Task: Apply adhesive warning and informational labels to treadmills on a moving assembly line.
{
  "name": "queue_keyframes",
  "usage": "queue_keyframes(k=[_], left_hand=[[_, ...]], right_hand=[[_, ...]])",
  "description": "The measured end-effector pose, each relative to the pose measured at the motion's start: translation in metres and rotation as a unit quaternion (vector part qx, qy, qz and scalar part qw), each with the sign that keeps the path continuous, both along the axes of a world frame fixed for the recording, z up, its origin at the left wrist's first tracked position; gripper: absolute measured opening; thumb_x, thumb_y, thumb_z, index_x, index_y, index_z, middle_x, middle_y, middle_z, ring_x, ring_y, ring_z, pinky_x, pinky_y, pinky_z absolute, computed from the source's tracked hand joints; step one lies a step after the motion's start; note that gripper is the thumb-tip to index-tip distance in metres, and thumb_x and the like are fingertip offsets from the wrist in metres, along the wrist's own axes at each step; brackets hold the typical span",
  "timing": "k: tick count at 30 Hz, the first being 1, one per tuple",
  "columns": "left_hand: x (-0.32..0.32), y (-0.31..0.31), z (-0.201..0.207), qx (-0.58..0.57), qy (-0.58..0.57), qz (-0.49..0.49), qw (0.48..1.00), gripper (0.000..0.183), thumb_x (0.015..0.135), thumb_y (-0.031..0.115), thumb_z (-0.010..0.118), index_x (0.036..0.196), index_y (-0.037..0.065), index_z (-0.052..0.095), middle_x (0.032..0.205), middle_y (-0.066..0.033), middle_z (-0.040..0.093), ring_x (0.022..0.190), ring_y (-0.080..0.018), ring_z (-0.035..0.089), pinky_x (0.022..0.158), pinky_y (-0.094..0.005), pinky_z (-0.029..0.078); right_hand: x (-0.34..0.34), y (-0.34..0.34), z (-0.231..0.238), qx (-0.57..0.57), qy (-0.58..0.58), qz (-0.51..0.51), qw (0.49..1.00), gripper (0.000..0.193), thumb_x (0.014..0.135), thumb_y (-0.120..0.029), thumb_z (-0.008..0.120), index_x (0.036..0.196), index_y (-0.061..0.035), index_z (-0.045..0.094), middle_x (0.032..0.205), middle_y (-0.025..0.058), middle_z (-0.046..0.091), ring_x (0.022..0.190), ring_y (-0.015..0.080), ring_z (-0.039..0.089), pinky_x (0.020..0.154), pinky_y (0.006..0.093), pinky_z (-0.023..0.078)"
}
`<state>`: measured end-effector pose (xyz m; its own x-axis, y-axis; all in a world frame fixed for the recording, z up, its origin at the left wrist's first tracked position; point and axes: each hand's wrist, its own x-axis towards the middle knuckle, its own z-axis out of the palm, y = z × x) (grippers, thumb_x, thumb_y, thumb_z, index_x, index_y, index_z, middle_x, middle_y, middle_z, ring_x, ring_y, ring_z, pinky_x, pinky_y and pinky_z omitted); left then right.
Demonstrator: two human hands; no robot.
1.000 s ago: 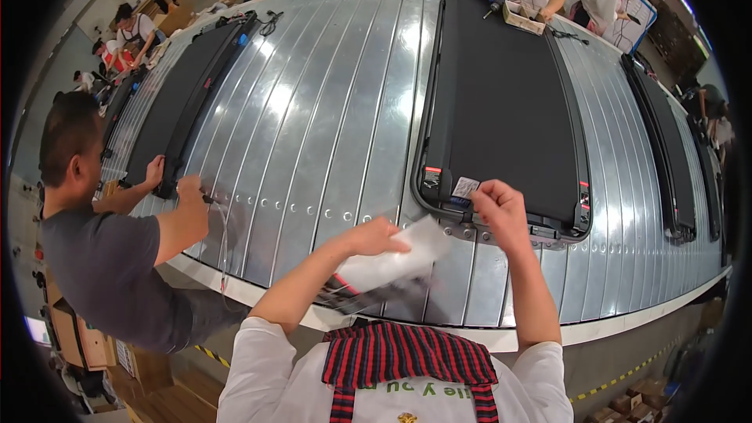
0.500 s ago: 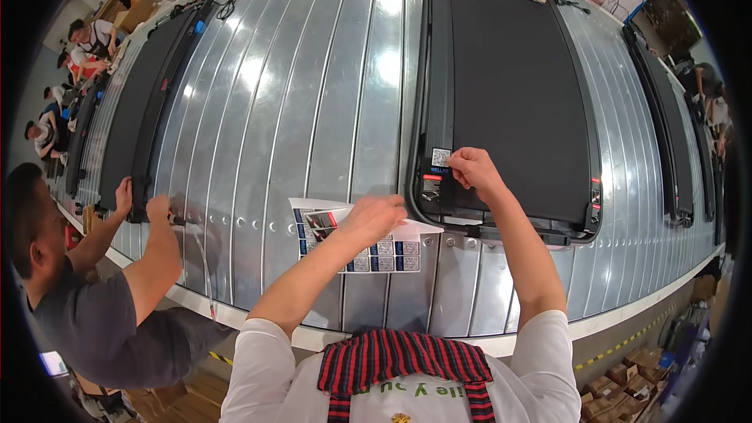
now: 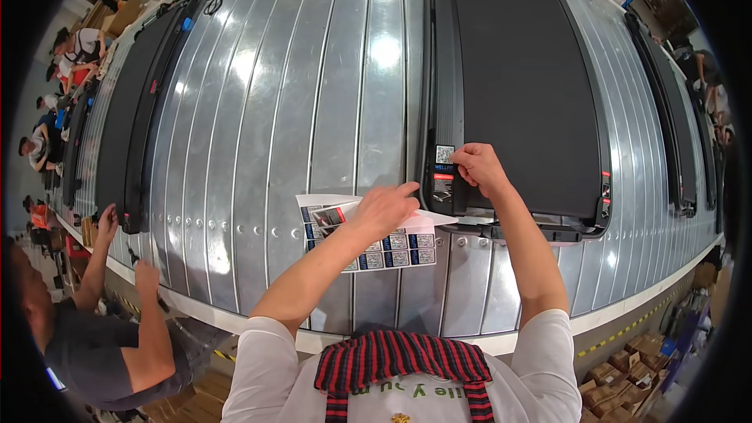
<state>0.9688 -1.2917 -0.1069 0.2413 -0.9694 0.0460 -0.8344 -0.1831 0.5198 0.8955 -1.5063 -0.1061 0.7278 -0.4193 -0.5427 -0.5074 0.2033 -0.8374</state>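
At the near left corner of the dark flat machine, which lies on the metal desk, the right hand brings a small code label to the side rail. The grip of this hand is pinching, with thumb and fingertip pressed together at the right edge of the label. The left hand appears to hold between its fingers the label sheet, with a folded white paper; its thumb is partly hidden. I judge that the step in hand is placing this label on the rail. The next move would call for keeping its edges straight and pressing it flat; I cannot tell if it is fully stuck. As for writing, the label carries a black and white square code, with blue lettering under it on dark ground. Just below it on the machine is a warning label with a red band and fine text, too small for me to read. The sheet shows rows of similar code labels, their lettering turned sideways, and on it lies a loose label, dark with a red stripe.
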Motion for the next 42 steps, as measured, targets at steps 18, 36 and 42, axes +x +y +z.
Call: queue_keyframes(k=[18, 36, 42], left_hand=[[0.005, -0.018, 0.01, -0.01, -0.036, -0.037, 0.999, 0.007, 0.07, 0.011, 0.052, 0.07, 0.005, 0.056, 0.113, -0.0105, 0.051, 0.081, -0.0254, 0.057, 0.068, -0.0376, 0.045], [0.01, -0.035, 0.002, -0.006, -0.035, -0.068, 0.997, 0.007, 0.069, 0.009, 0.054, 0.07, 0.002, 0.054, 0.117, -0.0101, 0.05, 0.077, -0.0272, 0.056, 0.065, -0.0391, 0.046], [0.003, -0.036, 0.001, 0.03, -0.025, -0.048, 0.998, 0.005, 0.069, 0.007, 0.052, 0.07, 0.002, 0.054, 0.123, -0.0098, 0.046, 0.076, -0.0302, 0.058, 0.065, -0.0409, 0.046]], right_hand=[[-0.002, 0.003, -0.004, -0.017, -0.01, -0.016, 1.0, 0.01, 0.075, -0.007, 0.057, 0.068, 0.0005, 0.054, 0.048, 0.0023, 0.047, 0.036, 0.0065, 0.037, 0.032, 0.0221, 0.024], [-0.003, 0.007, -0.006, -0.039, -0.015, -0.028, 0.999, 0.011, 0.075, -0.008, 0.056, 0.069, 0.0011, 0.055, 0.049, 0.0024, 0.047, 0.038, 0.0069, 0.039, 0.034, 0.0224, 0.027], [-0.002, 0.01, -0.006, -0.104, -0.006, -0.029, 0.994, 0.01, 0.074, -0.008, 0.057, 0.069, 0.001, 0.056, 0.05, 0.0021, 0.048, 0.041, 0.0067, 0.042, 0.035, 0.0216, 0.03]])
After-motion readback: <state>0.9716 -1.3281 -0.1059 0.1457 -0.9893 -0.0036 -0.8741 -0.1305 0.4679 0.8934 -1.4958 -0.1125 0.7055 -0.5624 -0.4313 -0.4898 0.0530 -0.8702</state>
